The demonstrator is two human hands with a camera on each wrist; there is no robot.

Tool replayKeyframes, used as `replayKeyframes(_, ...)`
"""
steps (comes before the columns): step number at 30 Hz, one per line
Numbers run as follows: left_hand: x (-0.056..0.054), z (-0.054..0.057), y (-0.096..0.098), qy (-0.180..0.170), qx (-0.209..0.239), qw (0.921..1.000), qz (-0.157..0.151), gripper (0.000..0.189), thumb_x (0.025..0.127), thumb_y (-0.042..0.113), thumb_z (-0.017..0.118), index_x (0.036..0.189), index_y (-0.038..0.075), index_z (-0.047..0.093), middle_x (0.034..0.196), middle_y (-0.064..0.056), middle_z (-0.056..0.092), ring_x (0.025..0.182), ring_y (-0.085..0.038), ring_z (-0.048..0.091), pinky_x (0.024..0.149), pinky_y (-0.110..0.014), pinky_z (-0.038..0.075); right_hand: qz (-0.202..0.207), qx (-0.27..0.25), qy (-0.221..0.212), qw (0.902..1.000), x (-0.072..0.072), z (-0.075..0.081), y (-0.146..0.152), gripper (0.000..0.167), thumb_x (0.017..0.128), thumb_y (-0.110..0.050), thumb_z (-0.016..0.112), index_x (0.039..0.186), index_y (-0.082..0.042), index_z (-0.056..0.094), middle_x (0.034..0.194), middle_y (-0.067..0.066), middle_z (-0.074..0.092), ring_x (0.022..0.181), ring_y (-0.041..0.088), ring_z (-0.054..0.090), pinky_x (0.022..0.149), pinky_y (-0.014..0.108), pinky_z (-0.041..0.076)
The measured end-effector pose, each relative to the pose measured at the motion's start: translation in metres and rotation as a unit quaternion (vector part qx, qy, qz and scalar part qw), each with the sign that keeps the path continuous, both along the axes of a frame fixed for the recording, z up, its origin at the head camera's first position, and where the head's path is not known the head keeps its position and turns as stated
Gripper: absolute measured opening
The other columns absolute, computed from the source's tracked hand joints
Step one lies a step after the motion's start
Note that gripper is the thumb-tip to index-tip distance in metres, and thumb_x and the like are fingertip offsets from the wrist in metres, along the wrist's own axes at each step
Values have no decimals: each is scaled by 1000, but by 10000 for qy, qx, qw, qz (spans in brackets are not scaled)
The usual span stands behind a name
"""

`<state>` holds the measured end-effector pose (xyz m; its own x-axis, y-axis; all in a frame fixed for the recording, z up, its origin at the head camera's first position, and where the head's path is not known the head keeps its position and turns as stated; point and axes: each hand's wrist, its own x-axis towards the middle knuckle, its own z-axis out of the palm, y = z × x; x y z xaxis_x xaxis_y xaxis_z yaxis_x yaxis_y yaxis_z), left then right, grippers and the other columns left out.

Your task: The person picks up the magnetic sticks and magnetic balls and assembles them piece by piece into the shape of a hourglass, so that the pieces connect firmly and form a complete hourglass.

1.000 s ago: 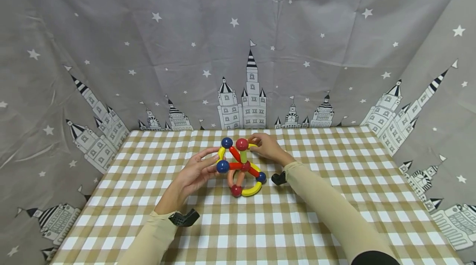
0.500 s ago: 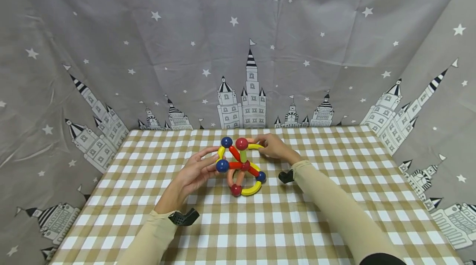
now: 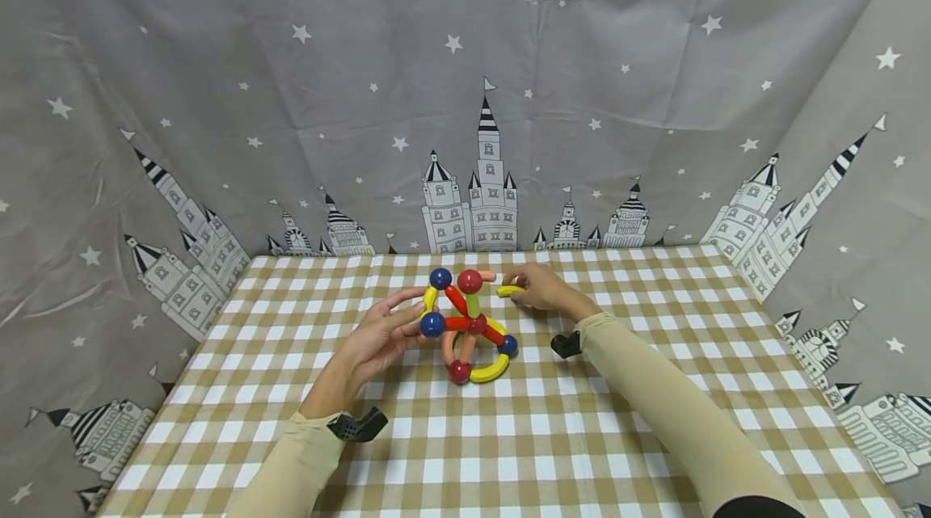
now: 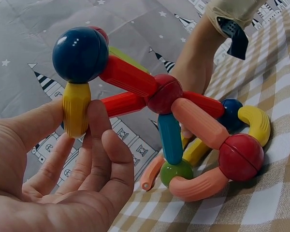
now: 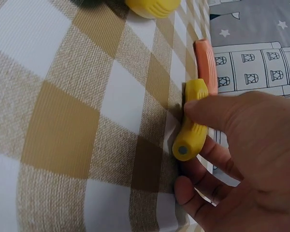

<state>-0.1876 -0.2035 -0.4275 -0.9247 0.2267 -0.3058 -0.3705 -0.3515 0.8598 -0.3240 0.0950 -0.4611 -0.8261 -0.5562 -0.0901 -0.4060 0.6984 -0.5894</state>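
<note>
A magnetic stick-and-ball model stands on the table, with a red ball point(image 4: 165, 94) at its centre and a green ball point(image 4: 178, 173) low down. My left hand point(image 3: 378, 340) pinches its yellow stick point(image 4: 77, 108) between thumb and fingers, just under a blue ball point(image 4: 80, 54). Beyond the model, my right hand point(image 3: 545, 290) holds a separate curved yellow stick point(image 5: 191, 137), thumb on one side and fingers behind, close to the cloth. A loose peach stick point(image 5: 206, 63) lies right by it. The head view shows the model's red top ball point(image 3: 469, 282) on a light green stick.
A brown-and-white checked cloth point(image 3: 465, 437) covers the table. Grey curtains point(image 3: 364, 33) printed with castles and stars hang behind it and along both sides.
My right hand has moved right, away from the model, with the yellow stick in its fingers. The peach stick behind the model has come into view. My left hand keeps its grip.
</note>
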Motion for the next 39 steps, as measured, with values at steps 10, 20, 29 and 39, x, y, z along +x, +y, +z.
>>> replayKeyframes(10,0,0,1,8,-32,10000,-66,47,101,16,68,144,10,50,118,-11,67,87,-20,70,84,-31,57,-170,-48,-102,9998,4,6,4,26,91,-2,69,115,-10,74,100,10,68,86,23,60,77,36,50)
replayKeyframes(20,1,1,1,22,37,10000,-40,49,102,15,66,147,8,47,115,-11,70,86,-19,72,80,-30,58,-93,-456,70,9989,10,26,18,17,93,-7,75,109,-10,71,112,16,73,98,29,71,88,43,57)
replayKeyframes(29,0,4,1,-49,-23,10000,0,56,101,15,68,150,8,43,115,-11,70,87,-18,71,79,-30,57,199,-760,8,9969,16,41,27,22,90,0,77,110,-8,71,117,15,72,101,27,72,87,40,58)
replayKeyframes(39,0,5,1,-49,-53,10000,0,55,101,15,68,149,9,44,115,-10,71,87,-18,72,81,-31,57,209,-1017,-477,9935,22,65,28,26,94,-7,75,118,-14,73,116,12,73,96,27,71,77,46,60)
